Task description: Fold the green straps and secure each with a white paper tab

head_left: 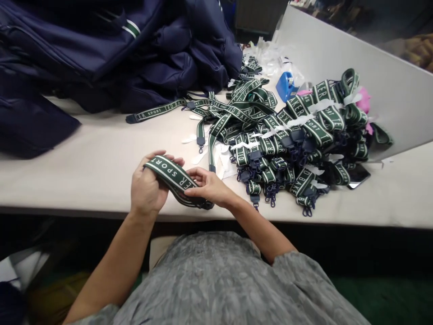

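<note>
Watching, I saw navy bags (162,58) heaped on the desk (84,180), then a left hand (149,189) clutching a folded green strap (172,176) above the near edge, right hand's (213,187) fingers pinching its other end, then bundled straps (318,128).

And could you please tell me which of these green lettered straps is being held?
The folded lettered strap between the left hand and right hand; the other lettered straps lie on the table, loose or bundled.

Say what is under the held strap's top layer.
More layers of the strap show at the near edge, between the left hand and right hand. Their faces are mostly covered; their number cannot be told.
</note>
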Motion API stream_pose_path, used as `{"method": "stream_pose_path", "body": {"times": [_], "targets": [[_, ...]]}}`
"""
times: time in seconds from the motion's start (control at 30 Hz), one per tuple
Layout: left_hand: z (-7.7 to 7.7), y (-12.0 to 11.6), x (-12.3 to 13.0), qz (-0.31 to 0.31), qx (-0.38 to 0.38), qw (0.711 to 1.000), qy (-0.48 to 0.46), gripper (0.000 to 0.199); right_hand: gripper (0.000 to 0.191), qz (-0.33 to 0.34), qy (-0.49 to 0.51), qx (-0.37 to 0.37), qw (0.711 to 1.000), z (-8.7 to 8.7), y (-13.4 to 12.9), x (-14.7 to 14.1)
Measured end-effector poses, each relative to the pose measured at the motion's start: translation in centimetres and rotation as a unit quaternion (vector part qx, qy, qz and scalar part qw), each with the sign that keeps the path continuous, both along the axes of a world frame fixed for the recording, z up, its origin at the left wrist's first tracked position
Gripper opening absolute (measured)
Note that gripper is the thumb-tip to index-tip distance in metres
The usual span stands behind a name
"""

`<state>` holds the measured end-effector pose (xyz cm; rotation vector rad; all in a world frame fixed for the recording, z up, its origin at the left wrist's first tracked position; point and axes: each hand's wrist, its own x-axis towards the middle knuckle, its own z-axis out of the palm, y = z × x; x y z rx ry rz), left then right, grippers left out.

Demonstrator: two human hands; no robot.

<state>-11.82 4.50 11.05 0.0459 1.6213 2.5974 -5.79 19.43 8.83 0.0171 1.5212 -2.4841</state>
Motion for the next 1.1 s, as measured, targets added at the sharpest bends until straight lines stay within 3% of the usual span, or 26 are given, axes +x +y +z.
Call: {"method": "stream_pose_path", "body": {"times": [0.03, 0.1, 0.23, 0.4, 0.5, 0.57, 0.63, 0.7, 0.8, 0.9, 1.03, 1.1], "targets": [[0.4, 0.3, 0.0, -0.006, 0.004, 1.0, -0.005, 0.018, 0.048, -0.03, -0.006, 0.003, 1.0, -0.6, -0.7, 0.1], [0.7, 0.4, -0.1, -0.024, -0.018, 1.0, 0.007, 0.021, 0.046, -0.027, -0.019, -0.03, 0.999, -1.1, -1.4, 0.5], [-0.2, -0.6, 0.0, -0.095, -0.088, 0.991, 0.042, 0.035, 0.056, 0.084, -0.021, -0.132, 0.987, 0.1, -0.5, 1.3], [-2.0, -1.9, 2.1, -0.175, -0.08, 0.981, 0.019, 0.051, 0.063, 0.166, -0.006, -0.163, 0.973, 1.8, 1.8, 0.9], [-2.5, -1.6, 3.3, -0.115, -0.157, 0.981, 0.009, 0.036, 0.065, 0.172, 0.006, -0.155, 0.973, 2.3, 2.2, 0.3], [-2.6, -1.2, 3.3, -0.028, -0.165, 0.986, -0.014, 0.029, 0.068, 0.161, 0.008, -0.127, 0.979, 2.5, 1.8, 0.1], [-2.5, -0.7, 2.5, 0.046, -0.13, 0.99, -0.031, 0.029, 0.068, 0.106, 0.014, -0.08, 0.991, 2.3, 0.9, 0.2], [-2.1, -0.5, 1.5, 0.064, -0.07, 0.994, -0.047, 0.027, 0.063, 0.029, 0.02, -0.029, 0.999, 1.7, -0.4, 0.4], [-1.3, -0.1, 0.8, 0.049, 0.008, 0.996, -0.07, 0.03, 0.055, -0.047, -0.019, -0.004, 0.999, 0.2, -2.4, 0.9], [-1.0, 0.5, 1.1, 0.043, 0.014, 0.996, -0.075, 0.032, 0.066, -0.081, -0.082, -0.008, 0.993, -1.2, -4.1, 1.2], [-1.1, 0.9, 2.1, -0.02, -0.002, 0.995, -0.097, 0.038, 0.06, -0.041, -0.113, 0.001, 0.993, -2.5, -4.9, 1.3], [-1.4, 0.6, 2.6, -0.055, 0.008, 0.988, -0.141, 0.041, 0.052, -0.019, -0.111, 0.051, 0.992, -3.0, -4.7, 1.5]]}}
